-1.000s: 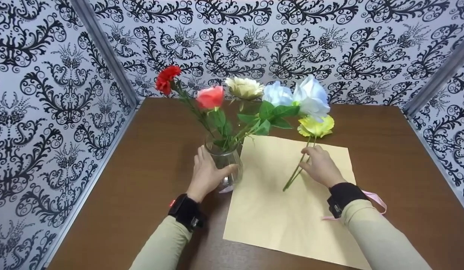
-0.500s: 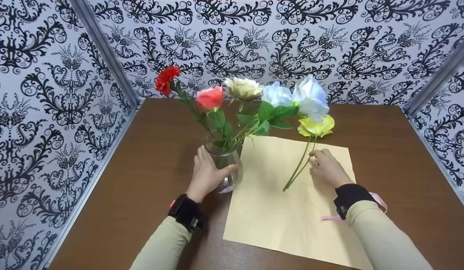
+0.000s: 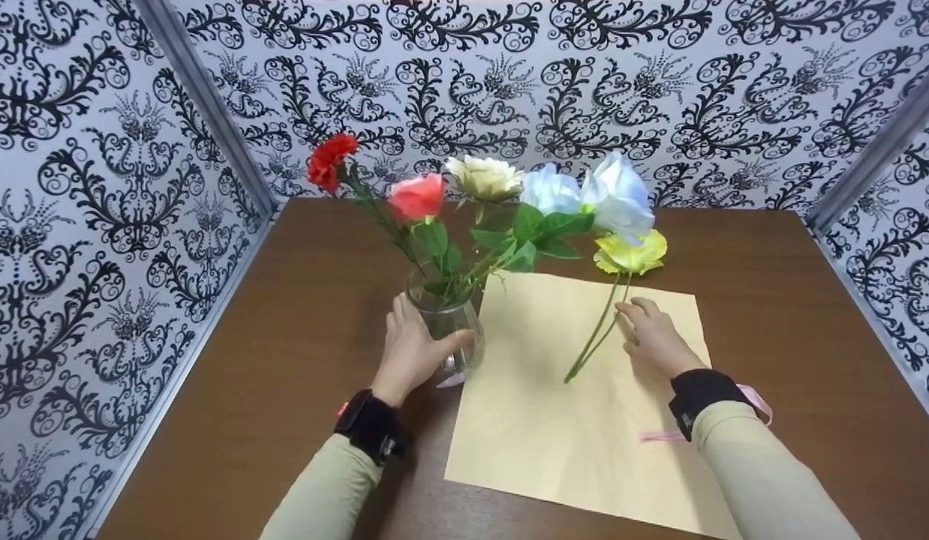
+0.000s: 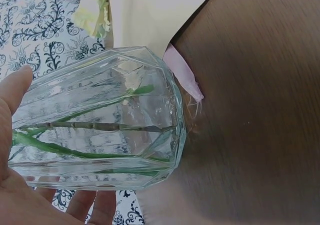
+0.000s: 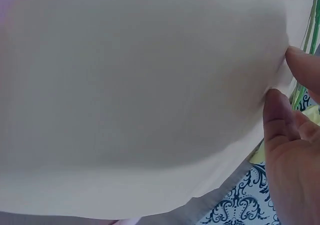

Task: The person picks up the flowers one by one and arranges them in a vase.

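My left hand (image 3: pixel 412 349) grips a clear faceted glass vase (image 3: pixel 464 352), thumb on one side and fingers round the other. In it stand a red carnation (image 3: pixel 331 161), a coral-pink rose (image 3: pixel 417 196), a cream flower (image 3: pixel 485 178) and a leaning stem with pale blue blooms (image 3: pixel 618 196). Cut stem ends show through the glass (image 4: pixel 165 150) in the left wrist view. A yellow flower (image 3: pixel 631 251) with two thin stems lies on the paper. My right hand (image 3: pixel 656 337) is beside those stems, its fingertips at the paper and close to one stem, thumb and forefinger apart.
A sheet of tan wrapping paper (image 3: pixel 539 420) covers the middle right of the brown table (image 3: pixel 299 300). Pink ribbon (image 3: pixel 663 436) lies under my right wrist; another ribbon end (image 4: pixel 182 75) pokes out beside the vase base. Patterned walls (image 3: pixel 464 97) stand behind and at the sides.
My right hand has let go of the yellow flower's stems and shifted slightly right; the stems now lie a little farther apart. The left hand stays on the vase.
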The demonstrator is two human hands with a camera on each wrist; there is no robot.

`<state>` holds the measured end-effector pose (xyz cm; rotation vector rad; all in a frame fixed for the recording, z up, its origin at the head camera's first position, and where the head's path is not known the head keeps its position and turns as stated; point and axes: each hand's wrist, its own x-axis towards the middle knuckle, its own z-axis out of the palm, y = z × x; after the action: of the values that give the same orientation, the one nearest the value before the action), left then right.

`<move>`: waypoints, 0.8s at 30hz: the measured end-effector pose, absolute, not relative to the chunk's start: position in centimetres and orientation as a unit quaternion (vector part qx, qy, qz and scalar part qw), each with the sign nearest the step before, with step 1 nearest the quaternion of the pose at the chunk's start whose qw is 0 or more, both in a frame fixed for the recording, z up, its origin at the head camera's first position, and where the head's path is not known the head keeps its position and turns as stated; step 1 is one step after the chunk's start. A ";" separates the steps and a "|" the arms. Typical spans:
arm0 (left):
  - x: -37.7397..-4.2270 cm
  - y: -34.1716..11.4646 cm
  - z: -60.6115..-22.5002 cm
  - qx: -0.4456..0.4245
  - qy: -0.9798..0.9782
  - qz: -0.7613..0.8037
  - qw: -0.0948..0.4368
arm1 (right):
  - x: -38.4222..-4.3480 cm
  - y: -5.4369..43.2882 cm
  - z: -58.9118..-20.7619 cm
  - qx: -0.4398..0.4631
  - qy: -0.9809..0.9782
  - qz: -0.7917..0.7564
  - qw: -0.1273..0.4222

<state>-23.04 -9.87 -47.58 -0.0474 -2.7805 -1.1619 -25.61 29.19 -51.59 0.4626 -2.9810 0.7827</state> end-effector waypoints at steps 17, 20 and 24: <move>-23.0 -9.9 -47.6 -0.028 -0.920 -0.385 0.071 | -25.1 29.0 -52.2 0.171 -0.952 0.250 0.053; -22.9 -9.9 -47.6 -0.028 -0.919 -0.386 0.071 | -24.9 29.0 -51.9 0.139 -0.952 0.270 0.028; -23.0 -9.9 -47.6 -0.028 -0.916 -0.393 0.070 | -24.7 28.9 -51.6 0.118 -0.950 0.288 0.017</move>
<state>-23.00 -9.88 -47.62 -0.0835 -2.7574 -1.1826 -24.71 28.87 -51.64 0.3669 -2.9538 0.8964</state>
